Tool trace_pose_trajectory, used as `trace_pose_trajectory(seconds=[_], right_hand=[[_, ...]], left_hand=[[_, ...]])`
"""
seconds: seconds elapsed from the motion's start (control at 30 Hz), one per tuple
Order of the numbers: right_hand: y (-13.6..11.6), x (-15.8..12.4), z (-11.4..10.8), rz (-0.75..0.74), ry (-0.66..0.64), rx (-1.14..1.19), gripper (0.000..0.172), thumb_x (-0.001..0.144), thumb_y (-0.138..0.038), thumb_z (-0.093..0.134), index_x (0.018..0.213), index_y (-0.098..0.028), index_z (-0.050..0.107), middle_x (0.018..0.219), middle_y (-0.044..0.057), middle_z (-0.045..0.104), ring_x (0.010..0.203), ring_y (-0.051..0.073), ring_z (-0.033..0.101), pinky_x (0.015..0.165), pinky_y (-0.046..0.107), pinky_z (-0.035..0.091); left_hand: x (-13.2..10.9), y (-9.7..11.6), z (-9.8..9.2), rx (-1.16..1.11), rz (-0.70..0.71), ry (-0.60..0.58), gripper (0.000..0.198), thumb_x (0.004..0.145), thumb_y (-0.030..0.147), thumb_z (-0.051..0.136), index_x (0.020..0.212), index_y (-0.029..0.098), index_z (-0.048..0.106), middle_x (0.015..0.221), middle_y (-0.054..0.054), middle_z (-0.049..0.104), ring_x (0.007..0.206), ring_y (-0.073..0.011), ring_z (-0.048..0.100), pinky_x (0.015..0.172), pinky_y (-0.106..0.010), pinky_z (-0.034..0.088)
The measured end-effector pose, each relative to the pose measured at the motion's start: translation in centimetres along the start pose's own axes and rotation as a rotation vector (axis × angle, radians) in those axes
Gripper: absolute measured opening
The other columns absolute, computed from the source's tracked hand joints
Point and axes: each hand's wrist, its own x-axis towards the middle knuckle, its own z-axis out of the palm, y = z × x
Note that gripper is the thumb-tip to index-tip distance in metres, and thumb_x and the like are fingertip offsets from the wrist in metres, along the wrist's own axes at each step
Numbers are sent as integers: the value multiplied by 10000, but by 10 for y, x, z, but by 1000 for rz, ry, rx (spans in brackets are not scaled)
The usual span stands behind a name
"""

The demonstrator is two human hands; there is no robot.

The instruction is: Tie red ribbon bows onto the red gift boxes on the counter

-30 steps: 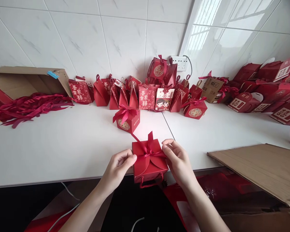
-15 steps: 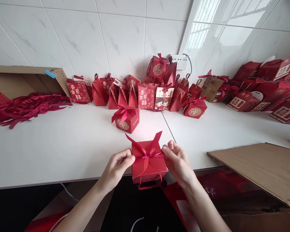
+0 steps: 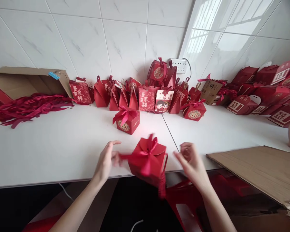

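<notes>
A red gift box (image 3: 140,169) sits at the table's front edge between my hands, turned at an angle and blurred. A pink-red ribbon bow (image 3: 151,149) is tied over its top, and a red cord handle (image 3: 162,183) hangs down its right side. My left hand (image 3: 107,161) is left of the box with the index finger stretched out. Its blurred thumb is by the ribbon's left tail; whether they touch is unclear. To the right, my right hand (image 3: 189,164) is apart from the box, thumb and fingers spread loosely with nothing between them.
Behind stands a bow-tied red box (image 3: 128,122); another (image 3: 194,111) is farther right. Several red packets (image 3: 147,98) line the wall. Loose ribbons (image 3: 31,108) lie left by an open carton (image 3: 31,74). Red boxes (image 3: 263,93) pile up right, above a cardboard flap (image 3: 253,170).
The box has turned, its cord handle swinging from the front to the right side. My right hand has let go of the ribbon and moved right; my left hand has drawn back left.
</notes>
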Motion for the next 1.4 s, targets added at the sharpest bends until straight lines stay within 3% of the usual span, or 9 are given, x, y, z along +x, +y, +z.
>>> trace_pose_trajectory(seconds=[0.07,0.13,0.37,0.57,0.77,0.97,1.17,1.3,1.4], right_hand=[[2,7,-7,66,289,16,273,811,-474,560,828,-226,450,689,-21,452,606,141,433,579,281,385],[1,10,-12,94,352,38,229,824,-444,532,810,-225,467,653,-22,454,593,143,426,570,280,378],[-2,0,-5,-127,-23,-4,383,845,-567,503,1025,-231,539,972,70,559,878,215,559,790,375,467],[-2,-13,13,-213,-320,16,1002,594,-784,597,1370,-265,233,1409,147,324,1297,336,370,1036,502,361],[-20,-17,33,-41,-210,155,546,904,-598,355,1328,-263,273,1424,125,350,1333,271,346,1070,492,336],[-42,-11,27,-33,-315,-60,605,832,-349,563,1327,-223,240,1338,141,402,1254,260,442,1056,474,370],[-40,-5,17,-76,-396,-59,701,812,-383,596,1370,-227,201,1447,148,286,1370,274,300,1114,479,295],[-50,-18,6,-47,-240,-298,668,813,-517,567,1339,-227,274,1353,156,403,1234,299,473,921,464,481],[-63,-34,-1,55,-184,-462,520,832,-630,460,1135,-208,470,978,96,623,806,244,637,660,376,512]], left_hand=[[4,2,-8,14,13,126,408,876,530,332,883,174,531,341,106,299,351,-140,390,561,-315,424],[6,7,-14,16,50,201,330,868,464,372,782,186,526,338,103,272,348,-125,357,511,-286,387],[-3,31,2,349,215,102,269,827,453,451,848,211,566,654,9,563,642,-163,539,681,-296,446],[1,46,17,524,205,-11,310,817,493,440,770,212,563,856,-22,603,771,-173,564,693,-273,460],[8,45,16,352,48,-183,243,796,431,530,873,201,551,638,31,555,620,-152,575,660,-277,456],[-11,44,9,191,36,-344,158,815,345,564,765,196,559,726,2,586,759,-163,628,724,-260,484],[-36,34,8,192,57,-327,168,809,352,587,755,193,594,740,-21,599,753,-164,618,726,-257,520],[-57,39,15,374,174,-372,212,845,322,527,953,203,666,1019,-78,654,1061,-235,588,926,-314,490],[-69,45,16,454,214,-478,297,848,323,514,1095,239,655,1130,-60,646,1122,-236,564,977,-313,465]])
